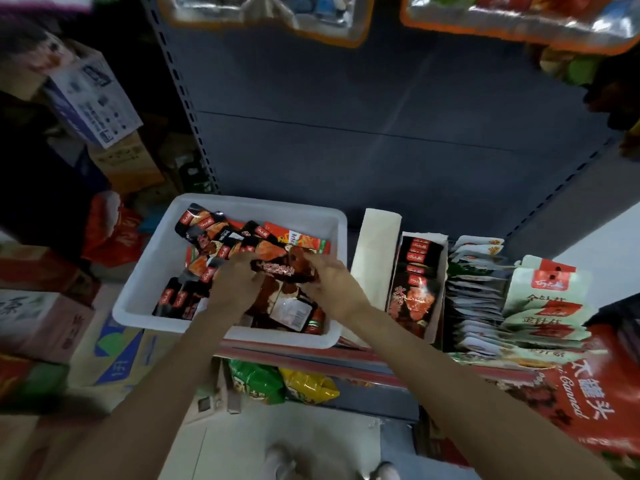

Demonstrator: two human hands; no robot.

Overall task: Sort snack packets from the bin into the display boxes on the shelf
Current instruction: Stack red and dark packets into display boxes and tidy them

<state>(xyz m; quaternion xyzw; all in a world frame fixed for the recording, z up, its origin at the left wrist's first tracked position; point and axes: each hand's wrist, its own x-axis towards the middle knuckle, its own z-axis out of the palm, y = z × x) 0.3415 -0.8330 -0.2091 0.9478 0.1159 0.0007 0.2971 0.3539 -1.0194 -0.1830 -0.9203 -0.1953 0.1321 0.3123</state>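
Two hands, left hand (232,285), right hand (337,289), gripping one dark packet (283,270), one white bin (145,271)

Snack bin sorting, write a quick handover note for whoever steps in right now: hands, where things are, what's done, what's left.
Left hand and right hand are both in the white bin, together gripping one dark red packet by its ends.
The bin sits on the shelf edge, with many black and red packets loose inside.
To its right, a display box is filled with black and red packets; further right, pale green packets stand in rows.
Done: those boxes look stocked.
Left: place the held packet, probably in the matching box, then clear the bin.
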